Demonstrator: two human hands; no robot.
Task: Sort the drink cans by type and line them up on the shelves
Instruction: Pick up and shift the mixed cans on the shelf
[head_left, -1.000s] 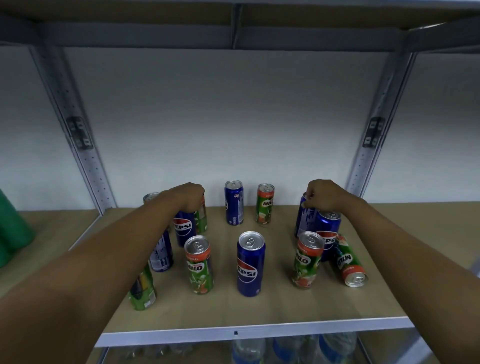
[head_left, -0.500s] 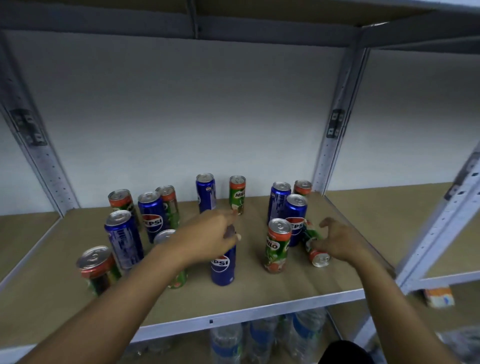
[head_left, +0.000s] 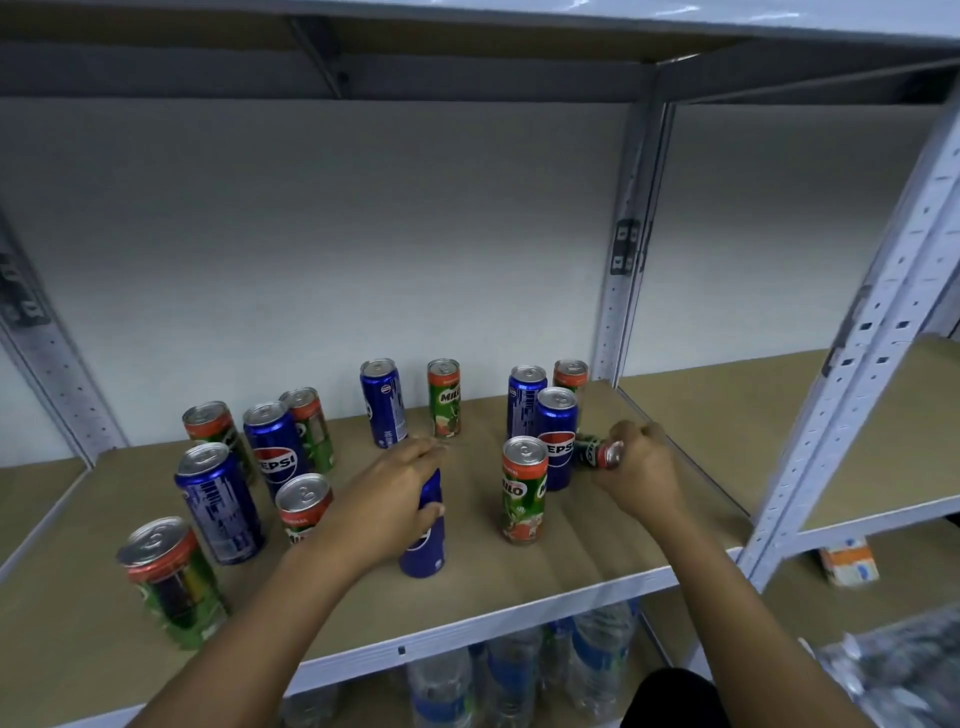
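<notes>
Blue Pepsi cans and green Milo cans stand mixed on the wooden shelf. My left hand grips the top of an upright front Pepsi can, hiding its lid. My right hand holds a Milo can that lies on its side behind it. An upright Milo can stands between my hands, with a Pepsi can just behind it. At the back stand a Pepsi can and a Milo can. Several more cans of both kinds cluster at the left.
A grey upright post rises at the shelf's back right, another post at the front right. Water bottles stand on the shelf below. A small orange and white carton sits on the lower right shelf.
The view has shifted right and down. My left hand has closed on the front Pepsi can's top. My right hand has taken hold of the fallen Milo can.
</notes>
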